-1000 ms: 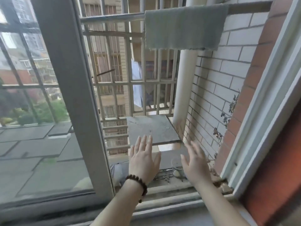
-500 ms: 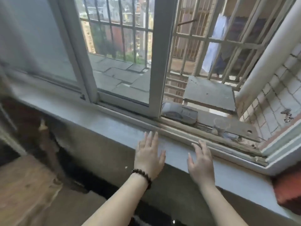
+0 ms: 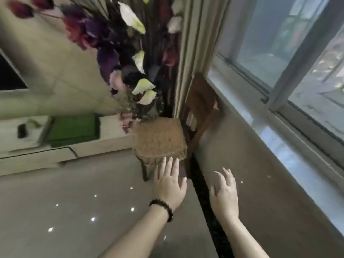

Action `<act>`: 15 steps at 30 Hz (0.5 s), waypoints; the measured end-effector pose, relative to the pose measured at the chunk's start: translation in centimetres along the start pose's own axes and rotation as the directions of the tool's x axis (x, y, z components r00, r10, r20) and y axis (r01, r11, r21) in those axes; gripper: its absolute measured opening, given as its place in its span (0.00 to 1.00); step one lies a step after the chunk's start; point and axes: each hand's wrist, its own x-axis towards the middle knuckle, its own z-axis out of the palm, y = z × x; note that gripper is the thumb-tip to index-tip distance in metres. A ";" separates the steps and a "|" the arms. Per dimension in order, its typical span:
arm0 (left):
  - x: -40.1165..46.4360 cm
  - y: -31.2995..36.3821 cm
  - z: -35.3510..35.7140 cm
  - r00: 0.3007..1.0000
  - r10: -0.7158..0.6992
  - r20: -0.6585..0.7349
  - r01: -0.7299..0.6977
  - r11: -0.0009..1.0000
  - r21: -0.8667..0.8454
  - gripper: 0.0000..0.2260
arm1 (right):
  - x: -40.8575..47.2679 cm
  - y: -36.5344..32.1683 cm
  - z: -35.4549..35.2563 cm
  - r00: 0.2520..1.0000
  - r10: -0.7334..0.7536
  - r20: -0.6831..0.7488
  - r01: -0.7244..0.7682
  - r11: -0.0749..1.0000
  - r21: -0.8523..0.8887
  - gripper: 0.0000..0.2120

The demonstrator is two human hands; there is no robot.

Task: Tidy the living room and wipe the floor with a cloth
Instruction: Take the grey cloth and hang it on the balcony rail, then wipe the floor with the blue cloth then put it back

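Note:
Both my hands are held out in front of me with straight, spread fingers and hold nothing. My left hand (image 3: 169, 181), with a dark bead bracelet at the wrist, hovers just in front of a wooden chair (image 3: 200, 108) with a tan woven seat cushion (image 3: 159, 139). My right hand (image 3: 224, 194) is over the low wall under the window. The glossy grey floor (image 3: 65, 202) spreads to the left. No cloth is in view.
A tall bunch of red, purple and white artificial flowers (image 3: 128, 53) stands behind the chair, beside a beige curtain (image 3: 193, 53). A low white cabinet (image 3: 46, 153) with a green item (image 3: 72, 130) runs along the left wall. The window sill (image 3: 270, 131) is at right.
My view has swung left and down from the open window and the cloth hanging on the outside bars to the room's corner. Both hands stayed open and came back inside.

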 end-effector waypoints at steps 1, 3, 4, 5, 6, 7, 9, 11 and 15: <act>-0.4 -2.6 -0.9 0.998 -0.049 -0.036 0.049 0.999 0.000 0.29 | 0.1 -2.1 1.8 0.997 -0.047 0.058 0.046 0.999 0.005 0.18; -1.6 -7.7 -2.7 0.981 -0.170 -0.094 0.172 0.985 0.006 0.29 | 0.0 -6.1 5.3 0.976 -0.153 0.152 0.152 0.988 0.015 0.17; -2.4 -10.2 -3.7 0.966 -0.231 -0.113 0.234 0.972 0.011 0.29 | -0.2 -8.1 7.0 0.961 -0.201 0.190 0.201 0.979 0.020 0.17; -3.2 -12.7 -4.7 0.947 -0.294 -0.128 0.297 0.955 0.007 0.29 | -0.4 -10.2 8.7 0.941 -0.247 0.231 0.247 0.969 0.028 0.18; -4.1 -15.3 -5.6 0.926 -0.351 -0.140 0.353 0.936 -0.007 0.29 | -0.8 -12.3 10.3 0.917 -0.293 0.270 0.295 0.955 0.036 0.18; -5.2 -17.9 -6.4 0.902 -0.405 -0.146 0.407 0.913 -0.021 0.29 | -1.3 -14.6 11.9 0.890 -0.339 0.304 0.342 0.939 0.047 0.18; -7.5 -23.1 -8.4 0.850 -0.497 -0.175 0.497 0.866 -0.043 0.29 | -2.4 -19.3 15.3 0.837 -0.421 0.348 0.420 0.904 0.083 0.16; -10.0 -28.3 -10.4 0.793 -0.577 -0.195 0.577 0.814 -0.062 0.31 | -4.1 -24.3 19.1 0.783 -0.488 0.385 0.481 0.868 0.121 0.13; -15.5 -39.3 -14.4 0.667 -0.712 -0.220 0.713 0.695 -0.087 0.29 | -9.1 -34.9 27.1 0.625 -0.621 0.473 0.588 0.773 0.238 0.14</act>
